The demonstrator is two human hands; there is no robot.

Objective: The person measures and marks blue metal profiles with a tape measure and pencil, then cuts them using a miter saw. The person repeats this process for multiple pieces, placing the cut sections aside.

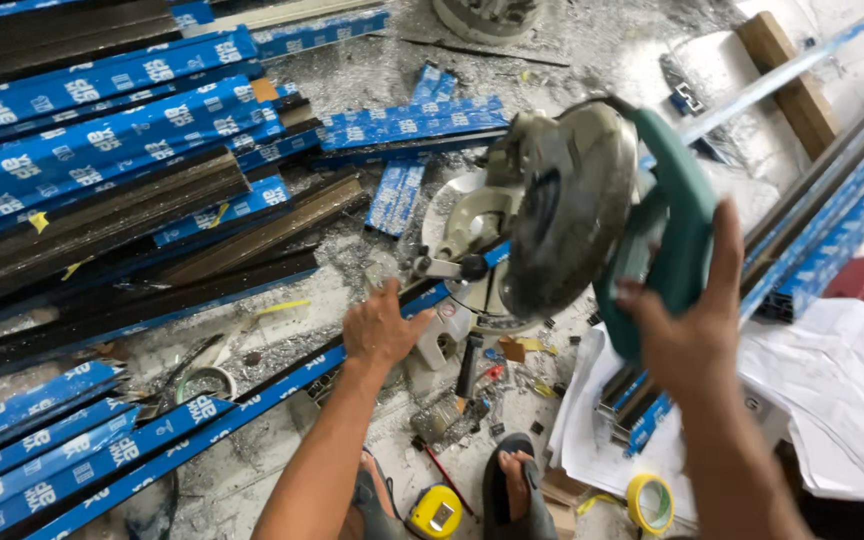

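A mitre saw (552,215) with a round metal blade guard and a teal handle stands on the floor in front of me. My right hand (687,310) grips the teal handle (667,215) from the right side. My left hand (382,325) presses flat, fingers spread, on a long dark aluminium profile (252,400) wrapped in blue film, which runs from lower left under the saw. The saw head is raised above the profile.
Stacks of blue-wrapped and dark profiles (102,150) lie at the left and top. More profiles (832,220) run along the right. White paper sheets (842,390), a yellow tape measure (435,512), a yellow tape roll (650,503) and metal shavings lie around my sandalled feet (512,490).
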